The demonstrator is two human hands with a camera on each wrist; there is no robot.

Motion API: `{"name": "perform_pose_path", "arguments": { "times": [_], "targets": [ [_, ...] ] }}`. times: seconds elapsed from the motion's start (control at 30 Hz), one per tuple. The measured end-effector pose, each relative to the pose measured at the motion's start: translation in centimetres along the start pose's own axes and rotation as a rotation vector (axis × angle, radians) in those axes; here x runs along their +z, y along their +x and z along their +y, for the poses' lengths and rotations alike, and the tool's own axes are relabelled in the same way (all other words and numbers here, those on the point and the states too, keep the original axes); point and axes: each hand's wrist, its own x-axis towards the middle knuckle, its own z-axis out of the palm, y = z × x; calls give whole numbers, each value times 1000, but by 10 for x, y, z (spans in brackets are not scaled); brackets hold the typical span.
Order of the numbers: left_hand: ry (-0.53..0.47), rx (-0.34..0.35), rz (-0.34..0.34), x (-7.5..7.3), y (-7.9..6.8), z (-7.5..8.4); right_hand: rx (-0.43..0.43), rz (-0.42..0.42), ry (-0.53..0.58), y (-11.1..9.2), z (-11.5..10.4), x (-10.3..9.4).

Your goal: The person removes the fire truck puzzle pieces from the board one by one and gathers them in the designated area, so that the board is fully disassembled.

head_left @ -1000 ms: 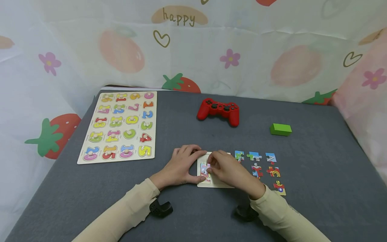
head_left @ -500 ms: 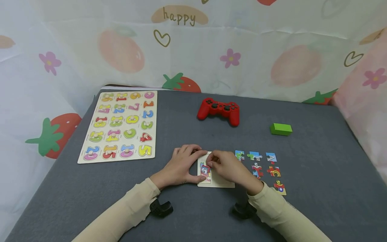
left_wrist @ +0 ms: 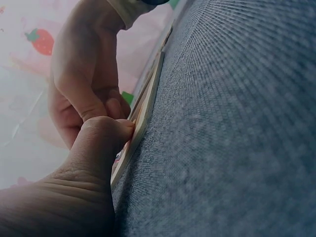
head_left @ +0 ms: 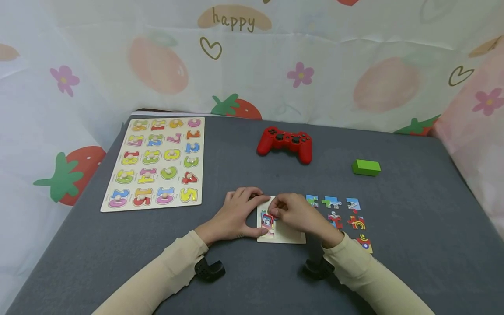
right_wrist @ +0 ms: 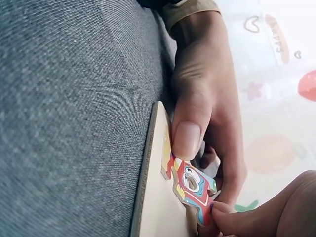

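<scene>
My left hand [head_left: 237,215] grips the left side of a small wooden puzzle board [head_left: 289,236], its thumb lying over the lower left part and its index finger at the top edge. Between the fingertips of my right hand [head_left: 302,214] is a red and blue jigsaw piece [right_wrist: 193,183] with a cartoon eye. The piece is tilted above the board's left column, where another piece [right_wrist: 167,157] lies by the left thumb. The right hand hides part of the board. In the left wrist view the left thumb [left_wrist: 106,131] touches the board's rim.
Loose jigsaw pieces, among them a rainbow piece [head_left: 357,222], lie in rows right of the board. A red game controller [head_left: 285,144] and a green block [head_left: 366,167] are farther back. At the left lies a number peg board [head_left: 157,164]. A printed cloth [head_left: 244,65] hangs behind.
The right hand has shifted slightly, and the jigsaw piece it pinches has turned so its red, eyed face shows over the left column. The left hand holds its place on the board.
</scene>
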Motion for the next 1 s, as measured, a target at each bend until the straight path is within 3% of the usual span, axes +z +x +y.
{"name": "perform_pose_path", "arguments": {
  "times": [0.27,0.5,0.7,1.0],
  "targets": [
    [-12,-7,-16,0,1,2,25,-5,17,-2,1,-7],
    [4,-11,-29,1,2,2,140,63,21,-20,13,-40],
    [14,3,-8,0,2,2,195,67,-4,-46,34,-62],
    [19,10,-1,-2,0,1,200,32,-47,-61,50,-64]
  ]
}}
